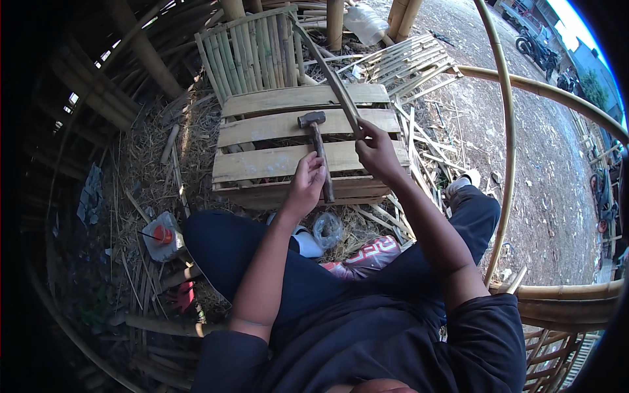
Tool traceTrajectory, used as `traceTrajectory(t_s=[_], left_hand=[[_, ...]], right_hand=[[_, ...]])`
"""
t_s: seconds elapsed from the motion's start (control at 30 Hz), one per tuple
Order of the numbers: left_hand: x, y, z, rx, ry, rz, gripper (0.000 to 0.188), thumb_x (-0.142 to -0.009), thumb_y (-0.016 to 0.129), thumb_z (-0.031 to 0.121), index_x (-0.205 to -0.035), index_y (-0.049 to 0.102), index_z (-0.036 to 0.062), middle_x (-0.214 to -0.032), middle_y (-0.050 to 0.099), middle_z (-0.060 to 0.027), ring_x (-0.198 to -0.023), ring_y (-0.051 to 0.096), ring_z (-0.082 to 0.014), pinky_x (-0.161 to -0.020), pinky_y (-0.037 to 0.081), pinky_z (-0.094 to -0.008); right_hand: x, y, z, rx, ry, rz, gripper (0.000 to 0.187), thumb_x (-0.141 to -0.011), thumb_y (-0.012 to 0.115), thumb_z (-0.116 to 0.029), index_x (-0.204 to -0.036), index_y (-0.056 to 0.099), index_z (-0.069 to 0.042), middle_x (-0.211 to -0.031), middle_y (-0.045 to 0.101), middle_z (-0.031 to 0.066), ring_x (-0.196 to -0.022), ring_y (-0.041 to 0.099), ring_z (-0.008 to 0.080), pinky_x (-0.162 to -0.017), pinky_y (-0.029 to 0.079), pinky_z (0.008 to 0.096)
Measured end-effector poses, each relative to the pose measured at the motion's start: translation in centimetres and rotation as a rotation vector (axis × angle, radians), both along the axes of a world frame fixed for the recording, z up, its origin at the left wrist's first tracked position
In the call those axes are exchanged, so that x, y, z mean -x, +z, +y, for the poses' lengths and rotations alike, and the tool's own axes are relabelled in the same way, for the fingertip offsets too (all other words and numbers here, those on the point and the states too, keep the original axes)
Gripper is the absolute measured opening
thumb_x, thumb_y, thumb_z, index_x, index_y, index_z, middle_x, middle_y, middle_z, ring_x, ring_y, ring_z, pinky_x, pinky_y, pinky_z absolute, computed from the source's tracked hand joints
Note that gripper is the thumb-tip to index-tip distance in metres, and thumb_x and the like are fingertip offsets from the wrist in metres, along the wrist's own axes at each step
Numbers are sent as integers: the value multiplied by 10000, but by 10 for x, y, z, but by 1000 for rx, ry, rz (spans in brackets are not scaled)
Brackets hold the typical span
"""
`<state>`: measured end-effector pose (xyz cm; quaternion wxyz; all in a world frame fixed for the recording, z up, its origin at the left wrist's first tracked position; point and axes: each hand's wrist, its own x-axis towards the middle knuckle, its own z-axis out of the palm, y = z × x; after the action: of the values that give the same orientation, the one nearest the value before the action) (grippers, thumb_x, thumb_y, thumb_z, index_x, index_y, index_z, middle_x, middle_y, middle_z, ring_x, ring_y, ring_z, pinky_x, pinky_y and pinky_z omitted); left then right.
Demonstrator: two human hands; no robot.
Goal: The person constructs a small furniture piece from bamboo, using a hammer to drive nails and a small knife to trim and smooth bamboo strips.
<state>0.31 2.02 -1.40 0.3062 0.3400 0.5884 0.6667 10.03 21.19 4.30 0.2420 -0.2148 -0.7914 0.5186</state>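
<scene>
My right hand (378, 154) is closed around the near end of a long, narrow strip (332, 77), which looks like split bamboo. The strip slants up and away to the left, over a slatted wooden crate (262, 135). On the crate's slats lies a hammer (317, 139) with a dark metal head, its wooden handle pointing toward me. Beside that handle is my left hand (306, 185), fingers loosely bent and apart. Its thumb side overlaps the handle in the picture; whether they touch is unclear.
Behind the crate leans a bamboo slat panel (250, 56), with another slatted piece (409, 64) to its right. Loose bamboo strips and shavings litter the ground. A white container (162, 237) holding something red stands left of my knee. A curved bamboo pole (509, 131) rises at right.
</scene>
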Motion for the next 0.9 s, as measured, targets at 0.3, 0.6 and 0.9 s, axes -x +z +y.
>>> traceTrajectory(t_s=[0.3,0.6,0.9], left_hand=[[7,9,3,-177,126,-372,483,-1069,481,273,-1432,338,-12,-1402,510,-171,-1226,584,-245,-1036,479,-362],[18,34,-12,8,375,-362,284,-1068,428,184,-1321,412,56,-1169,599,-117,-870,686,-177,-526,526,-254],[16,36,-17,90,321,-359,249,-1064,407,151,-1290,483,80,-1044,638,-67,-612,582,-75,-424,375,-210]], right_hand=[[15,-3,-73,138,452,-81,440,-916,600,-175,-1304,550,28,-1063,681,196,-846,670,293,-772,526,391],[-27,-61,35,-541,-379,-853,534,-790,741,-352,-1080,557,57,-1059,631,293,-990,666,432,-861,542,493],[-32,-18,68,81,-142,-634,292,-865,670,-158,-1074,563,16,-795,687,131,-638,681,189,-529,506,326]])
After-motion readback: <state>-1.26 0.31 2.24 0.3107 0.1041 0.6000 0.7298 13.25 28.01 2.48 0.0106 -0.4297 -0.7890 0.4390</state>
